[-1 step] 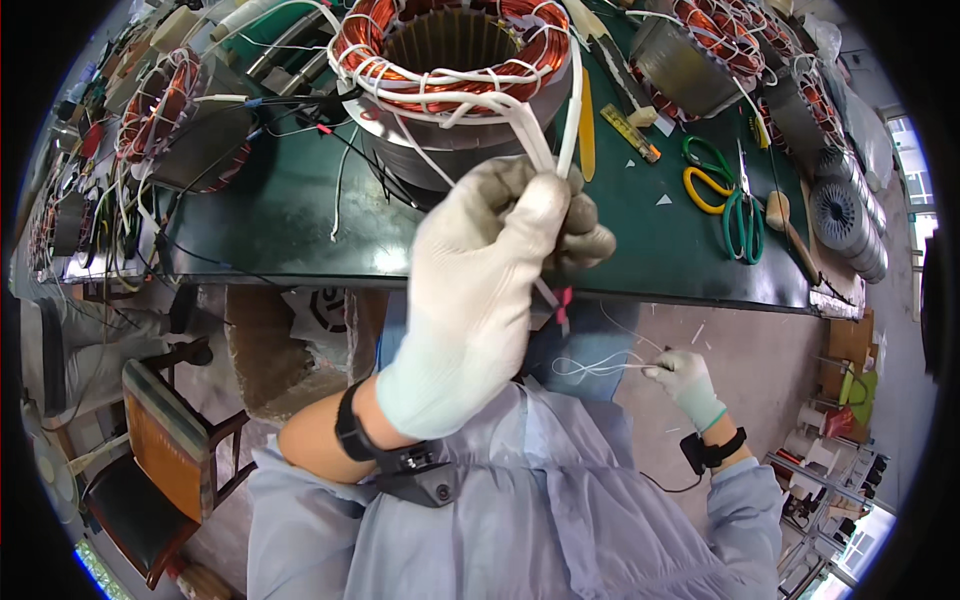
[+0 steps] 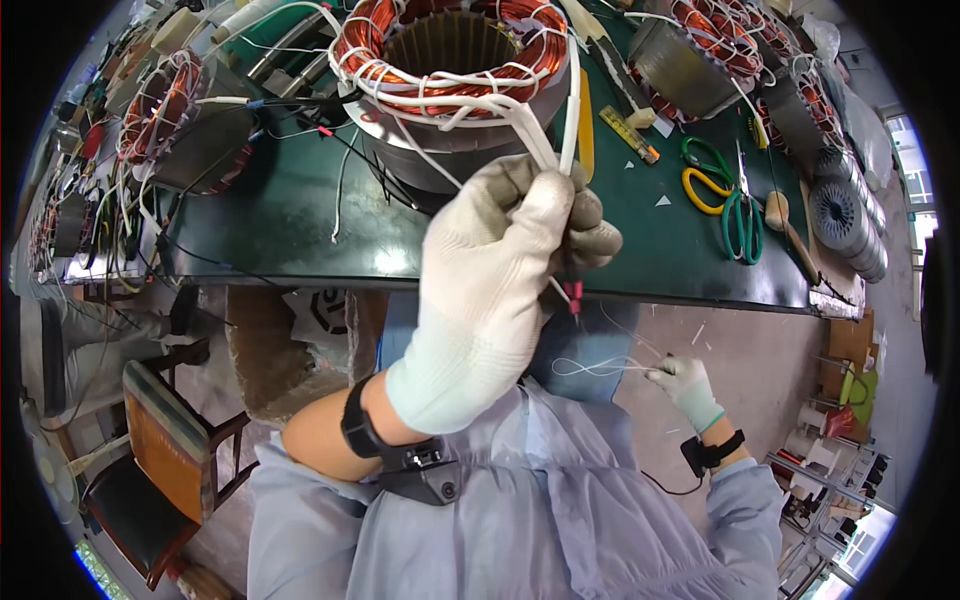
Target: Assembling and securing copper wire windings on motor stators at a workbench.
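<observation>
A motor stator (image 2: pixel 405 155) with copper windings (image 2: pixel 545 45) laced in white cord stands on the bench in front of me. My gloved left hand (image 2: pixel 480 285) is closed around the white sleeved lead wires (image 2: pixel 533 137) that come off its near right side. Below those fingers hang wire ends with a pink-red band (image 2: pixel 574 292). Lower right, off the bench edge, my gloved right hand (image 2: pixel 688 390) pinches a thin white cord (image 2: pixel 595 367). The cord makes a loop to the left of that hand, and a strand rises toward the bench.
Green-and-yellow-handled scissors (image 2: pixel 708 178), teal-handled scissors (image 2: pixel 743 228), a wooden-handled tool (image 2: pixel 790 232) and a yellow strip (image 2: pixel 587 130) lie on the green bench (image 2: pixel 270 235). More wound stators (image 2: pixel 690 70) stand at both sides. A chair (image 2: pixel 165 430) is at lower left.
My left hand has shifted slightly right, and the banded wire ends below it have moved a little right and up. The right hand has barely moved.
</observation>
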Action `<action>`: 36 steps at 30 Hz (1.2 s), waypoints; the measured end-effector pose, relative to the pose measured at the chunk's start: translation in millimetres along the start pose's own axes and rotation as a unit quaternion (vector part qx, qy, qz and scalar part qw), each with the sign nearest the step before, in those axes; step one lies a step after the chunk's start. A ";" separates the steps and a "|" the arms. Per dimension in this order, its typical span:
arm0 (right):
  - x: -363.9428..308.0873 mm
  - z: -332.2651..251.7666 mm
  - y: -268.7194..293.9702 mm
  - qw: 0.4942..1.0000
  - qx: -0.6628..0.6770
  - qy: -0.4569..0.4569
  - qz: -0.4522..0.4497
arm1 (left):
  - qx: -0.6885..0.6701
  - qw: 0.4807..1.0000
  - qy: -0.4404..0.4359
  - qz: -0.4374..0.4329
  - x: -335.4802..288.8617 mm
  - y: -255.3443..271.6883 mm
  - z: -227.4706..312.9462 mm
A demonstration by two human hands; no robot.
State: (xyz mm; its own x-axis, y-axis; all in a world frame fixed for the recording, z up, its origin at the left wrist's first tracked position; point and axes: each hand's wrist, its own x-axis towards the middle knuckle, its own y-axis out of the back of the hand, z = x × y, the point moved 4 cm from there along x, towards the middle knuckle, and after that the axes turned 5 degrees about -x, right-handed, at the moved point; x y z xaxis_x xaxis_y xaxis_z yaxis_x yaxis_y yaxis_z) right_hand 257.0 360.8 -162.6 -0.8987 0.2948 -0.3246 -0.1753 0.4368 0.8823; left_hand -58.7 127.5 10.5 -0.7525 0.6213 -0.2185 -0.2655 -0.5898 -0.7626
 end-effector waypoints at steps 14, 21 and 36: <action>17.5 -48.2 100.4 0.956 0.062 -0.166 0.232 | 0.666 0.685 -0.293 -0.028 -8.7 1.2 54.0; 96.3 -275.7 215.9 0.888 0.022 0.304 0.343 | 0.814 0.482 -0.322 -0.033 -16.9 -17.4 84.3; 173.3 -305.2 217.3 0.865 -0.017 0.358 0.350 | 0.716 0.511 -0.473 -0.054 8.5 10.7 91.0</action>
State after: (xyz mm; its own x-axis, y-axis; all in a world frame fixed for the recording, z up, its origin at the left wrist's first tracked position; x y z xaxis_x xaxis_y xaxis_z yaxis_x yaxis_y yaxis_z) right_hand -59.6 247.4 76.9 -0.8056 -0.1312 0.5777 0.5125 0.3347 0.7908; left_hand -122.9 79.5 55.9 -0.4623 0.5622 0.6857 0.0034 -0.7722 0.6354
